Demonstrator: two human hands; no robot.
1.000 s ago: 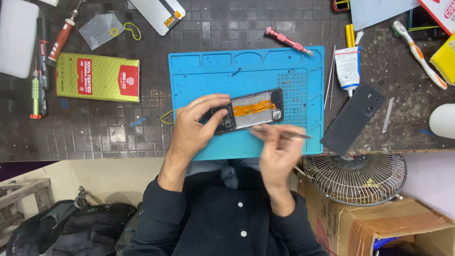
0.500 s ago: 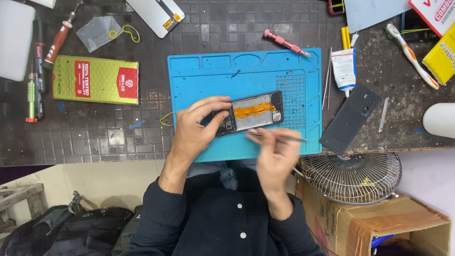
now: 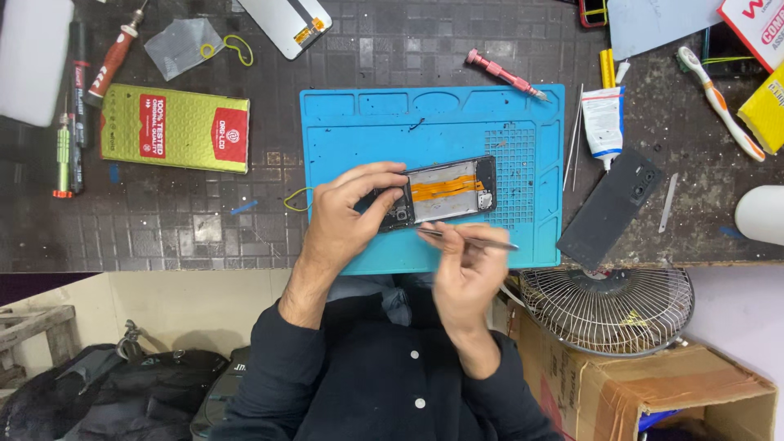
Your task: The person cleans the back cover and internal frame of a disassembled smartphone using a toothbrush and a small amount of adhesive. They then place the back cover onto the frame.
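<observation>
So the opened phone (image 3: 441, 194) is lying on the blue mat (image 3: 359, 131) with its long axis running left to right, and the left hand (image 3: 347, 214) has its fingers curled over the left end, pinning it down. The right hand (image 3: 464, 273) sits just on the near side, pinching thin tweezers (image 3: 467, 238) that run almost parallel to the phone's near edge, tip toward the left end.

A dark, tile-patterned workbench (image 3: 163, 220) fills the upper part of the view, its surface scuffed and evenly lit from above — no window shows. Below its front edge, a pale floor (image 3: 188, 302) holds a wooden stool (image 3: 33, 327), a black bag (image 3: 106, 392), a wire fan guard (image 3: 608, 306) and an open cardboard box (image 3: 653, 392).
</observation>
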